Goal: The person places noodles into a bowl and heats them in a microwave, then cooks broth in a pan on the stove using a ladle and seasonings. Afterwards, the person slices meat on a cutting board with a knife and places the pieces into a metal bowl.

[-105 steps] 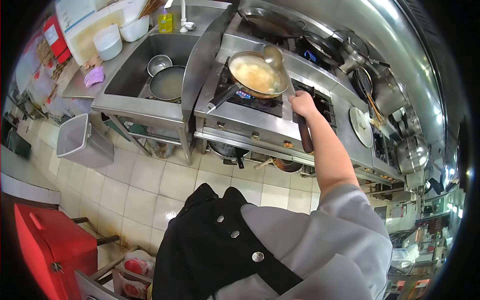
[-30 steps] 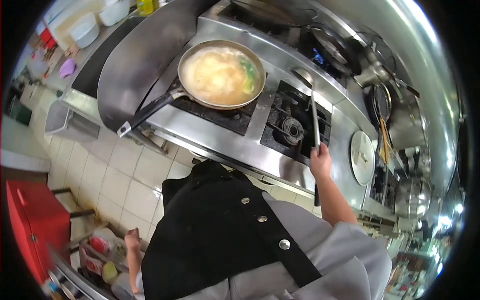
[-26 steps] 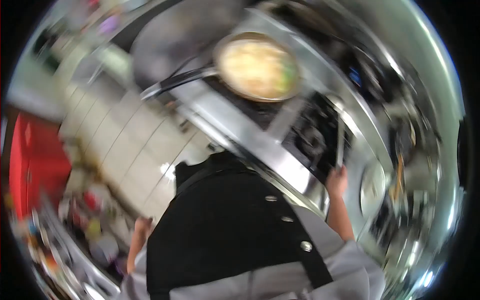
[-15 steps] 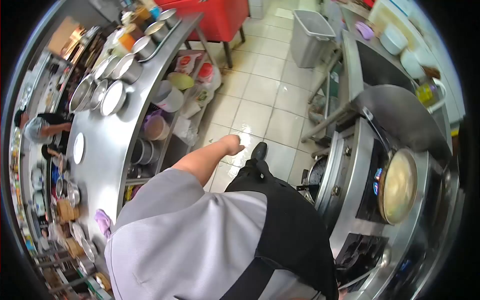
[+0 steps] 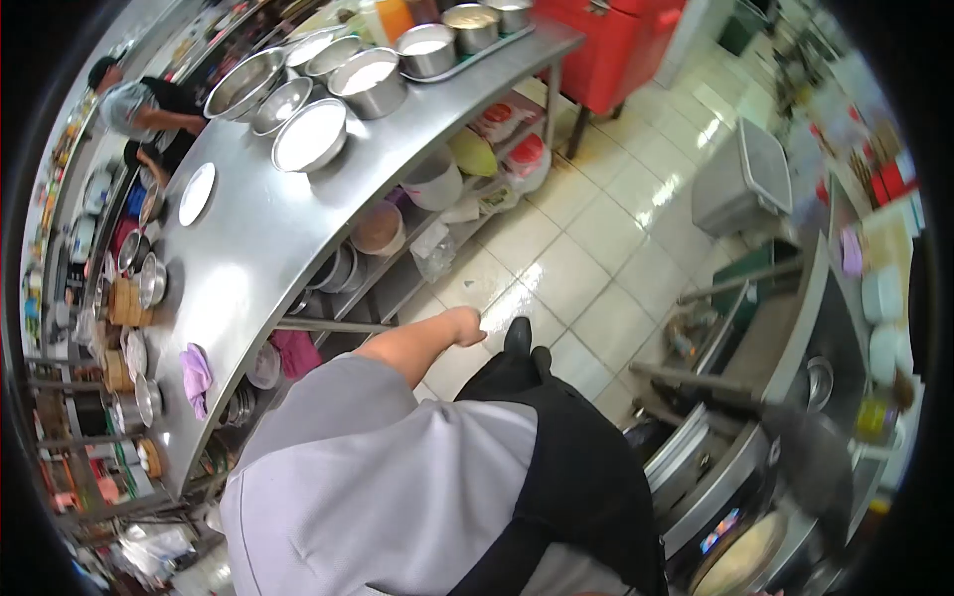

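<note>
Tub with a brownish top: it stands on the lower shelf under the long steel surface, among other tubs and bags, and is among the things nearest the one hand in view. It looks like plastic, so probably light and a little flexible unless full. A wet or greasy wall would make it slippery, so the safer hold is around the body under the rim, not by the top.

At the far left a co-worker bends over a further counter. On the surface lie a purple cloth, a white plate and a row of steel bowls. The left hand hangs over the tiled floor just beside the shelf's edge, fingers loosely curled and holding nothing, apart from the tub. The right hand is out of sight. Further right are a red box, a grey bin and, at the lower right, a pan on the stove.
</note>
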`<state>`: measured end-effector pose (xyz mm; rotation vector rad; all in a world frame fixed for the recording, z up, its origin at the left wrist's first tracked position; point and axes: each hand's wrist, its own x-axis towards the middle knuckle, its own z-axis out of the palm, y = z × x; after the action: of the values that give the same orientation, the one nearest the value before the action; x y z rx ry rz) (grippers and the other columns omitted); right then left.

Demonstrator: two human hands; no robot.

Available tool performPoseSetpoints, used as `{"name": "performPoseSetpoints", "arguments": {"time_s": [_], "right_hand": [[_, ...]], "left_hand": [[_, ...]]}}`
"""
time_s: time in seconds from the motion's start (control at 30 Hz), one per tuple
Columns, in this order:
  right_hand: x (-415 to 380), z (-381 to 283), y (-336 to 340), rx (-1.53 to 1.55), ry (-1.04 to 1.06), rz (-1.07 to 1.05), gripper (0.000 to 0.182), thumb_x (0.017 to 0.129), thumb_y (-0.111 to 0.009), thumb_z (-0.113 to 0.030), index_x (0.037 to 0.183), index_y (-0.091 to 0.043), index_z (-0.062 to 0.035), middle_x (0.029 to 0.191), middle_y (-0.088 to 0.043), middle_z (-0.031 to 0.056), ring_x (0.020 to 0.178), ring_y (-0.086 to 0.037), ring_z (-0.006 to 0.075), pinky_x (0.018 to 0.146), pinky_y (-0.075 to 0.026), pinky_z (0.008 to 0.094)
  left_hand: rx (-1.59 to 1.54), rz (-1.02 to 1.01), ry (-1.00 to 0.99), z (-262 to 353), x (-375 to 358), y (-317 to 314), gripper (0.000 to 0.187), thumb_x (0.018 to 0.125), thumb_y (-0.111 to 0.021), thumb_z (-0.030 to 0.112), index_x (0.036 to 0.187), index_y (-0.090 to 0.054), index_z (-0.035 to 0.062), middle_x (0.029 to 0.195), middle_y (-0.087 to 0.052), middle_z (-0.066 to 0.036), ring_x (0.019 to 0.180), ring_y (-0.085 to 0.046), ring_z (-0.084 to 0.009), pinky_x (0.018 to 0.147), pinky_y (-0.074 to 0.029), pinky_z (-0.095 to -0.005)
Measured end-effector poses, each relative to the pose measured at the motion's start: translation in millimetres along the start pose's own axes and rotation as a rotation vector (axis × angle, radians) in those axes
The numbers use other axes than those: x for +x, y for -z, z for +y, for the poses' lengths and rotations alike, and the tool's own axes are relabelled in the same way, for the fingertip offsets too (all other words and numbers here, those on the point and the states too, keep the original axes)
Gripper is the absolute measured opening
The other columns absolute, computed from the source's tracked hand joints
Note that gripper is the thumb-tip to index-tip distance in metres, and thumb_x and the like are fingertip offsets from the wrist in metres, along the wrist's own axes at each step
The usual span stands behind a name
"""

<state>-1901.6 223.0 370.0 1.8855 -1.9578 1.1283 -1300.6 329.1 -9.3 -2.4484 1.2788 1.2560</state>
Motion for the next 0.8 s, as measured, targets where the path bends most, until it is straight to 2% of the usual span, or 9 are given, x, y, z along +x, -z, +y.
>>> {"name": "performPoseSetpoints", "arguments": {"time_s": [0.13,0.2,0.23,0.27,0.3,0.33,0.4,0.47,0.8], "right_hand": [[42,-129,-106,0.254,-0.301,-0.522,0.069,0.092,-0.069,-0.035,0.142,-0.043,0.0044,0.149,-0.043,0.0238,0.132,-0.047,0.0413,0.113,-0.037,0.049],[55,-88,-189,0.287,-0.116,-0.807,0.075,0.09,-0.073,-0.036,0.145,-0.038,0.0019,0.15,-0.044,0.0195,0.133,-0.046,0.0414,0.114,-0.036,0.0495],[51,-76,-236,0.363,-0.035,-0.816,0.05,0.091,-0.07,-0.028,0.128,-0.051,0.0002,0.125,-0.056,0.0158,0.112,-0.056,0.0292,0.097,-0.044,0.0398],[45,-61,-281,0.439,0.045,-0.823,0.026,0.093,-0.067,-0.02,0.111,-0.064,-0.0014,0.099,-0.068,0.0121,0.091,-0.065,0.017,0.08,-0.052,0.0301],[39,-67,-308,0.377,0.06,-0.939,0.021,0.094,-0.066,-0.016,0.108,-0.064,-0.0008,0.094,-0.067,0.0096,0.087,-0.063,0.0129,0.078,-0.051,0.0275],[38,-76,-325,0.308,0.071,-1.053,0.015,0.095,-0.065,-0.012,0.105,-0.064,-0.0001,0.089,-0.066,0.0072,0.083,-0.06,0.0088,0.075,-0.05,0.0248],[36,-136,-339,0.192,0.059,-1.198,0.014,0.094,-0.065,-0.012,0.102,-0.065,-0.0004,0.081,-0.066,0.0057,0.075,-0.061,0.01,0.071,-0.051,0.0267],[39,-154,-367,0.228,0.132,-1.205,0.012,0.09,-0.065,-0.008,0.097,-0.065,0.002,0.074,-0.065,0.0094,0.066,-0.06,0.0142,0.064,-0.049,0.0295],[158,-195,-568,0.382,0.245,-1.328,0.011,0.095,-0.062,-0.008,0.097,-0.064,0.0019,0.079,-0.063,0.0045,0.073,-0.057,0.009,0.069,-0.048,0.0262]], "left_hand": [[0.018,-0.153,0.041,-48,14,-2,0.049,0.087,-0.058,0.046,0.093,-0.075,0.0003,0.105,-0.069,-0.025,0.102,-0.066,-0.0392,0.093,-0.051,-0.0449],[-0.128,-0.496,0.11,-65,26,-17,0.05,0.087,-0.06,0.052,0.093,-0.076,0.0047,0.095,-0.073,-0.018,0.09,-0.072,-0.0266,0.079,-0.057,-0.0426],[-0.382,-0.53,0.222,-67,15,-24,0.048,0.086,-0.06,0.053,0.093,-0.075,0.0072,0.086,-0.073,-0.014,0.08,-0.071,-0.0235,0.073,-0.058,-0.0414],[0.076,-0.695,-0.302,-71,15,-23,0.051,0.09,-0.058,0.051,0.1,-0.073,0.0038,0.099,-0.072,-0.014,0.091,-0.069,-0.0264,0.079,-0.055,-0.0412],[0.454,-0.601,-0.868,-71,11,-15,0.053,0.094,-0.056,0.05,0.108,-0.07,0.0005,0.113,-0.071,-0.015,0.101,-0.068,-0.0293,0.084,-0.052,-0.0411],[0.41,-0.57,-0.872,-66,2,-16,0.052,0.093,-0.056,0.049,0.108,-0.07,0.0007,0.112,-0.071,-0.015,0.101,-0.067,-0.0297,0.084,-0.052,-0.0412],[-0.185,-0.645,-0.262,-56,-16,-2,0.051,0.093,-0.057,0.048,0.108,-0.07,0.0011,0.112,-0.071,-0.016,0.1,-0.067,-0.0304,0.085,-0.052,-0.0413],[-0.36,-0.638,-0.1,-46,-21,17,0.05,0.092,-0.057,0.047,0.108,-0.071,0.0016,0.111,-0.071,-0.016,0.1,-0.067,-0.0311,0.085,-0.051,-0.0413],[-0.527,-0.491,0.013,45,11,83,0.045,0.089,-0.061,0.043,0.108,-0.071,0.0038,0.109,-0.071,-0.018,0.1,-0.066,-0.0345,0.085,-0.05,-0.0417]]}}
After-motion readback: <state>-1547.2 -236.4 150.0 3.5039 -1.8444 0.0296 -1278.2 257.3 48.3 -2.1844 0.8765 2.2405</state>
